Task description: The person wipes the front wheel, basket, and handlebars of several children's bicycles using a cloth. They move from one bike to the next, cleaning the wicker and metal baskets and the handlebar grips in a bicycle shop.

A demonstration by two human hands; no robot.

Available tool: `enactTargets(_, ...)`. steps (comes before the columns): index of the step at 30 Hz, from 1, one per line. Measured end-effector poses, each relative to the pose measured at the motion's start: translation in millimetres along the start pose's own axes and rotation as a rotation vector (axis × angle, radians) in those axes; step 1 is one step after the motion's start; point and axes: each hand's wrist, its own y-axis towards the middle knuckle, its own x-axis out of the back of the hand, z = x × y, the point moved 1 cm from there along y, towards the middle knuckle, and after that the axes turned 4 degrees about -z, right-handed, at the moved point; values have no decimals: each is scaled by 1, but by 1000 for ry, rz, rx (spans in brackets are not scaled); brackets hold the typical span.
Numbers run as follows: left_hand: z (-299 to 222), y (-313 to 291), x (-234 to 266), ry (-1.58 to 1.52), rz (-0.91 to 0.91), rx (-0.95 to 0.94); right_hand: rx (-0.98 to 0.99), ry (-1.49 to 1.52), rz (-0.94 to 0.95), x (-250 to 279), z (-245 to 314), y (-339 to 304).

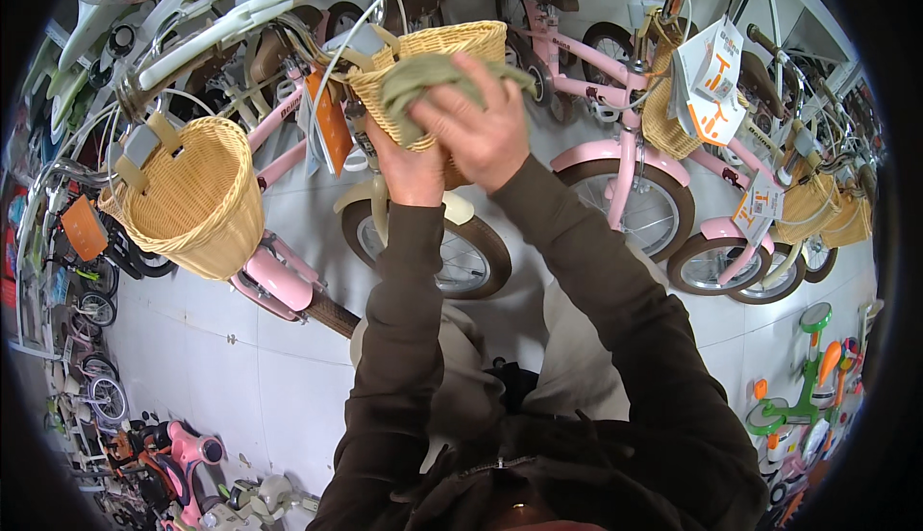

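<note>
A wicker basket (447, 40) hangs at the front of a small cream bicycle (460, 206), whose front wheel shows under my arms. With my right hand (481, 127) I press a folded olive-green cloth (423, 84) against the basket's front side; the fingers bend over the cloth. My left hand (409, 164) is below the basket, against its underside, and its fingers are mostly hidden by the basket and cloth. To the left, a second wicker basket (197, 194) sits on a pink bicycle (274, 276), untouched by either hand.
More pink bicycles (625, 137) with baskets and white paper tags (710, 79) stand close on the right. An orange tag (329, 122) hangs beside my left hand. Green scooters (803, 387) are at lower right, and a pink ride-on toy (187, 459) at lower left on the pale tiled floor (221, 358).
</note>
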Motion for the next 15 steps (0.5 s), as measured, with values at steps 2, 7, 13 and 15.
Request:
enactTargets(2, -12, -4, -2, 156, -94, 51, -119, -52, -78, -7, -25, 2)
enactTargets(7, -23, -6, -6, -92, -95, 253, -1195, 692, -183, -20, -80, -8)
enactTargets(13, -5, -4, -3, -64, -193, 139, -657, 221, -109, -2, -29, -25)
enactTargets(15, 5, 0, 3, 43, -222, 80, -303, 105, 48, 13, 4, -28)
